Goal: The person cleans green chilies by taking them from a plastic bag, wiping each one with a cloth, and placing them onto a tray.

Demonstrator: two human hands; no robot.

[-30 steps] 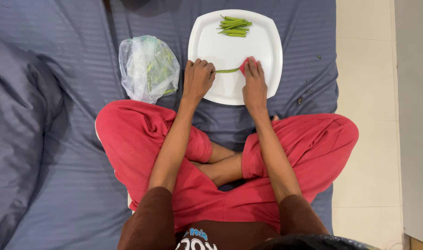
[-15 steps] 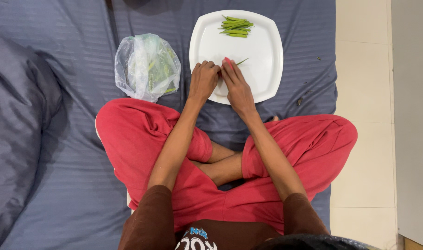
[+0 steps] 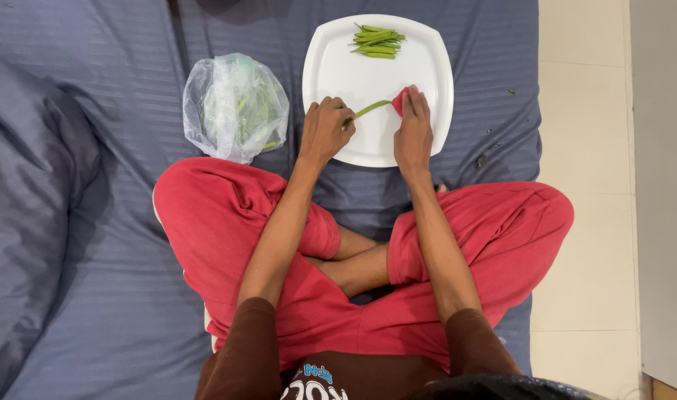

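Observation:
A white square plate (image 3: 331, 70) lies on the blue-grey bedsheet in front of my crossed legs. My left hand (image 3: 325, 130) grips one end of a long green bean (image 3: 371, 110) over the plate's near half. My right hand (image 3: 412, 133) rests on the plate to the right, fingers closed on a small red tool (image 3: 399, 100) whose tip meets the bean's other end. A small pile of trimmed green beans (image 3: 377, 41) sits at the plate's far edge.
A clear plastic bag (image 3: 235, 107) with more green beans stands left of the plate. A rumpled grey pillow or blanket (image 3: 27, 185) fills the left side. Tiled floor (image 3: 590, 148) borders the bed on the right, with a few dark bits on the sheet.
My hands came together over the plate half a second ago, then spread apart again; the bean is stretched between them once more.

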